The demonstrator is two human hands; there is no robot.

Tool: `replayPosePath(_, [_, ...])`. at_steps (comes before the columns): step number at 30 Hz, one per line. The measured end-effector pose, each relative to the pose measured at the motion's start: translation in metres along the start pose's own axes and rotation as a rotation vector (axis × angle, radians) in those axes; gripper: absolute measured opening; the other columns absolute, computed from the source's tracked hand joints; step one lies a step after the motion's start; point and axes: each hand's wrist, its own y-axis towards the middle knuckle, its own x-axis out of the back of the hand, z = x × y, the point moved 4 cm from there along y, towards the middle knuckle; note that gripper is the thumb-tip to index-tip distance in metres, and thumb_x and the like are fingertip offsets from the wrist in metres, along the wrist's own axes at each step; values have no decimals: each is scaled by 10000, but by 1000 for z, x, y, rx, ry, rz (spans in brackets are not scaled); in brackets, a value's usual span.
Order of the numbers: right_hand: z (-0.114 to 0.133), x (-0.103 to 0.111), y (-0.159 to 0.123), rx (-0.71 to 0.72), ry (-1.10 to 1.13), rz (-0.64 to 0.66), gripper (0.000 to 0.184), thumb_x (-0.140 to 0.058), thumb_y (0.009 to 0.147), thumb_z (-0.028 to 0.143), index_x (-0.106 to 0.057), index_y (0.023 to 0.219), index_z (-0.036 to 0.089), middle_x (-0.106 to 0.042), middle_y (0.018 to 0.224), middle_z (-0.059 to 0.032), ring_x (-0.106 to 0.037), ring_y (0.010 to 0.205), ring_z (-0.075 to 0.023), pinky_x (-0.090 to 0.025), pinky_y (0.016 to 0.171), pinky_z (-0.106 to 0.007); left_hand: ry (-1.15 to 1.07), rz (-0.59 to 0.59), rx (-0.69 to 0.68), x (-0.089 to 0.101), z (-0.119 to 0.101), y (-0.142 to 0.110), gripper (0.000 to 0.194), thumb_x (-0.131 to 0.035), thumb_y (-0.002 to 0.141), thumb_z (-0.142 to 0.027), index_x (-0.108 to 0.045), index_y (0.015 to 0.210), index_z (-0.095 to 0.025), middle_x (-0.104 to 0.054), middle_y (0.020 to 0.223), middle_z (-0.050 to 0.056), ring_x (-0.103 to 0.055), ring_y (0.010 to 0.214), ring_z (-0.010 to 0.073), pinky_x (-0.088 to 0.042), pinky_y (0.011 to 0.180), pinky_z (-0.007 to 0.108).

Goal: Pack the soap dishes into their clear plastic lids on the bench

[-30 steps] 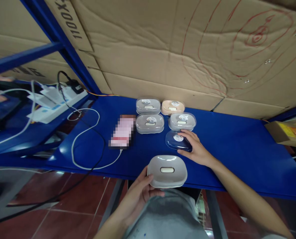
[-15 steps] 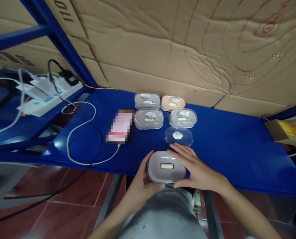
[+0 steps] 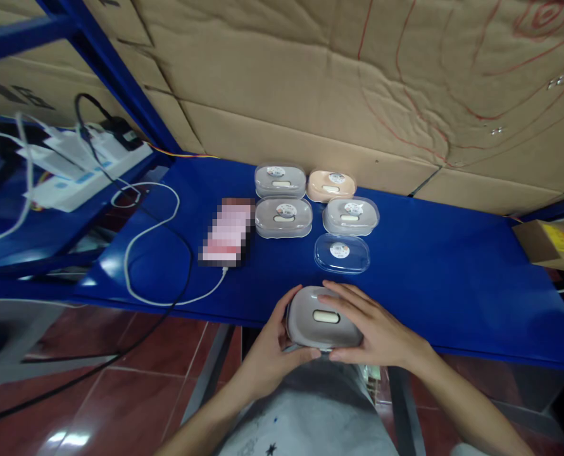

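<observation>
Between my hands, at the front edge of the blue table, is a grey oval soap box (image 3: 307, 323) with a cream bar-shaped piece in its middle. My left hand (image 3: 275, 354) grips its left side, thumb along the near edge. From the right, my right hand (image 3: 376, 329) holds it, fingers over the far right rim and thumb at the near edge. A clear lid (image 3: 342, 259) with a round white label lies on the table just beyond. The underside of the held box is hidden.
Behind the lid stand lidded boxes: grey ones (image 3: 283, 225) and a peach one (image 3: 326, 190). A phone with a blurred screen (image 3: 227, 231) lies left, its white cable (image 3: 127, 259) looping over the table. A power strip (image 3: 92, 177) sits far left, a cardboard box (image 3: 547, 247) far right.
My right hand has let go of the clear lid, leaving it on the table, and come back to grip the right side of the grey box. My left hand's thumb has shifted to the near edge.
</observation>
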Motion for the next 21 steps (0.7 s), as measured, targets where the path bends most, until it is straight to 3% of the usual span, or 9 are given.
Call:
replayPosePath(3, [-15,15,7,31,-68,-66,791,-608,1019,617,-288,1699,370,-372,1746,-65,-379,1598,-346,-372,1285,-592,19,7,9,3,3,0,1075,-961,725,-206,-402,1631,-357,-615,1532,156,-653,1328,372,-452,1179,563])
replayPosePath(7, [-43,38,23,-101,-369,-246,706,-543,1076,520,-276,1708,354,-320,1765,-91,-259,1646,-368,-250,1306,-672,27,-12,11,8,8,1,1103,-957,731,-205,-369,1650,-366,-618,1529,154,-642,1344,367,-448,1184,548])
replayPosePath(15, [-69,54,48,-147,-512,-244,799,-552,1018,683,-318,1695,329,-184,1806,-95,-161,1667,-391,-182,1322,-663,51,-10,18,8,8,-1,1102,-949,747,-224,-344,1656,-374,-615,1530,144,-632,1362,369,-451,1193,547])
replayPosePath(21, [-76,55,32,-220,-631,-286,758,-531,1024,685,-387,1666,308,-205,1798,-135,-198,1657,-405,-189,1301,-674,90,-3,26,8,6,0,1099,-942,766,-265,-319,1665,-366,-597,1545,156,-640,1351,373,-432,1211,600])
